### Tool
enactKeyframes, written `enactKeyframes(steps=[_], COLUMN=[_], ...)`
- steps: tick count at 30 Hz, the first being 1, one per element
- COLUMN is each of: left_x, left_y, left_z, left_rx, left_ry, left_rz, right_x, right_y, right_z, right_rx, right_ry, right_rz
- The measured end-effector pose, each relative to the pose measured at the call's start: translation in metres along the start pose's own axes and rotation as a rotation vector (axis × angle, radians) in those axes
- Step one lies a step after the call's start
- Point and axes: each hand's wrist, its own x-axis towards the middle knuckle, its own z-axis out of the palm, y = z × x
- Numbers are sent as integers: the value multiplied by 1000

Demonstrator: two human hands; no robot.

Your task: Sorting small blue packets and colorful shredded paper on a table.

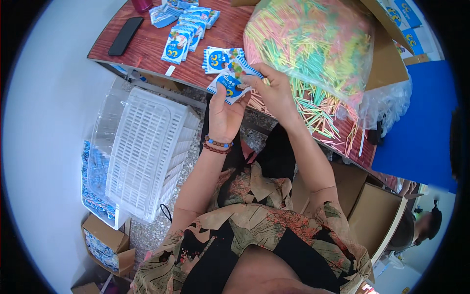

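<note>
The brown counter [147, 46] runs from eleven o'clock toward four o'clock. At one o'clock on it sits a bulging clear bag of coloured sticks [313, 41], pink, green and yellow, with a loose heap of sticks [318, 115] spilled beneath it toward three o'clock. At nine o'clock, off the counter, a white slatted basket [147, 147] stands on edge beside a clear bin. A black phone [125, 36] lies at eleven o'clock, and rows of flat blue-and-white packets [183, 34] spread at twelve.

Just above centre, both hands meet over the counter's near edge. The left hand [224, 117], beaded bracelets on its wrist, has its fingers closed on a small blue-and-white packet [230, 87] from below. The right hand [276, 93] pinches the same packet's upper corner with fingers closed. The packet lies tilted, its long axis running from seven to one o'clock. The stick heap lies at three o'clock from the fingers, nearer the right hand.
</note>
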Motion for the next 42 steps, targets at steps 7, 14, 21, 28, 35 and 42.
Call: enactKeyframes(steps=[7, 14, 21, 28, 35, 42], left_x=[13, 42, 64, 65, 90, 92], left_y=[42, 111, 122, 94, 75, 83], left_z=[-9, -25, -61, -17, -14, -11], left_rx=[202, 1390, 2204, 2294, 2392, 2506], left_ry=[250, 445, 378, 239, 319, 195], left_rz=[229, 981, 937, 997, 698, 936], right_x=[52, 164, 182, 124, 74, 72], right_y=[19, 30, 50, 32, 64, 68], right_z=[36, 91, 96, 16, -3, -7], right_rx=[-176, -64, -356, -206, -426, -540], right_ry=[-71, -129, 12, 46, -17, 44], right_rz=[-97, -48, -201, -101, -66, -167])
